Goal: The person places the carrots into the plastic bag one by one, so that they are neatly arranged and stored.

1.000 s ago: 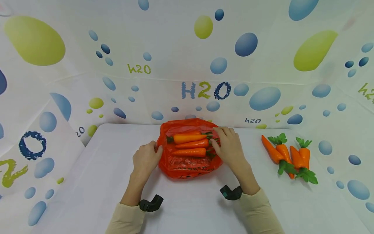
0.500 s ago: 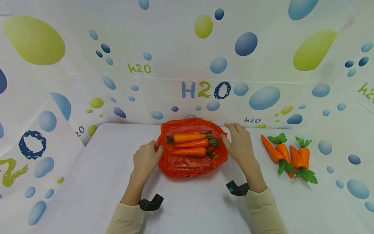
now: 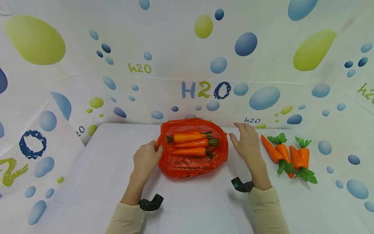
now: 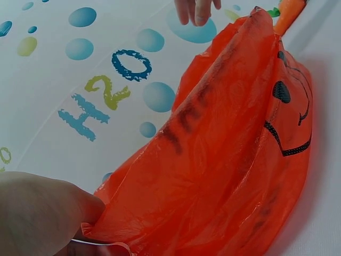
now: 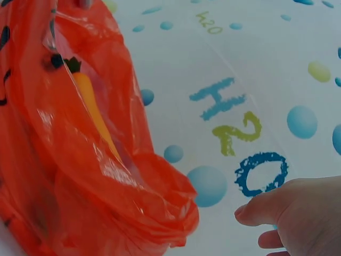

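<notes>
A red plastic bag (image 3: pixel 193 167) with dark print lies on the white table, its mouth spread wide. Several orange carrots (image 3: pixel 191 143) with green tops rest inside it. At the bag's left rim, my left hand (image 3: pixel 147 156) pinches the plastic between thumb and fingers; the left wrist view shows the thumb (image 4: pixel 48 208) against the rim. Off the bag's right side hovers my right hand (image 3: pixel 247 143), touching nothing, its fingers relaxed and its thumb apart. In the right wrist view, one carrot (image 5: pixel 96 112) shows through the bag opening.
To the right of my right hand, several short, plump carrots lie in a group, among them a leafy carrot (image 3: pixel 304 156) and a longer carrot (image 3: pixel 271 150). A patterned white sheet (image 3: pixel 169 71) rises behind the table (image 3: pixel 111 182).
My right hand has let go of the bag's right rim and moved right, away from it. That rim now sits further out. My left hand stays at the left rim.
</notes>
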Demonstrator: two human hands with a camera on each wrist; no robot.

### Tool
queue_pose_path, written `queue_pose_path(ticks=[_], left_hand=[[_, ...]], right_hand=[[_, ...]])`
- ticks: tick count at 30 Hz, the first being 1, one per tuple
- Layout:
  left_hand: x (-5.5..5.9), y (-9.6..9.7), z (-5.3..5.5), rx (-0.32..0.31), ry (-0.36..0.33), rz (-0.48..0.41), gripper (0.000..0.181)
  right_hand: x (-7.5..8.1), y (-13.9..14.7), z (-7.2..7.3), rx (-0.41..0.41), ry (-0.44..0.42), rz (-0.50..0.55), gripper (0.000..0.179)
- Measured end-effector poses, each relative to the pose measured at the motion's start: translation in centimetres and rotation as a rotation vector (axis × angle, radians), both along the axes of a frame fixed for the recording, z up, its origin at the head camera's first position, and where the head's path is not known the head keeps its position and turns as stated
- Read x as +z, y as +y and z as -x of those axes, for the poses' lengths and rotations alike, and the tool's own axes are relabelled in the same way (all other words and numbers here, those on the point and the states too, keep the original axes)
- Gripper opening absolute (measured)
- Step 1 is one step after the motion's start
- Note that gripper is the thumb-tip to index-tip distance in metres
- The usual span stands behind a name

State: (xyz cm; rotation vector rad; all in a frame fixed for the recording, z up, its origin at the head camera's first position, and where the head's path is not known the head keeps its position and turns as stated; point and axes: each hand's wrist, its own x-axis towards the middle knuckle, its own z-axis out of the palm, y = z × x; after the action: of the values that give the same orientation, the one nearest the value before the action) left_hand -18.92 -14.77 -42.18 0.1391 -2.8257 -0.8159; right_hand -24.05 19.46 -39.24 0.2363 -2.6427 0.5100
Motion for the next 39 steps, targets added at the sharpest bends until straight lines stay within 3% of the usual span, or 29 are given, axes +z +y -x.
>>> queue_pose_path(ticks=[12, 31, 39], left_hand=[[0.1, -0.1, 0.0, 0.002, -0.002, -0.003, 0.025], [0.1, -0.1, 0.0, 0.016, 0.007, 0.006, 0.024], [0.1, 0.0, 0.0, 0.032, -0.001, 0.010, 0.027]], right_hand=[[0.3, 2.8, 0.3, -0.101, -0.104, 0.054, 0.051], [-0.7, 6.1, 0.7, -0.203, -0.120, 0.070, 0.051], [-1.3, 7.4, 1.0, -0.246, -0.190, 0.087, 0.053]])
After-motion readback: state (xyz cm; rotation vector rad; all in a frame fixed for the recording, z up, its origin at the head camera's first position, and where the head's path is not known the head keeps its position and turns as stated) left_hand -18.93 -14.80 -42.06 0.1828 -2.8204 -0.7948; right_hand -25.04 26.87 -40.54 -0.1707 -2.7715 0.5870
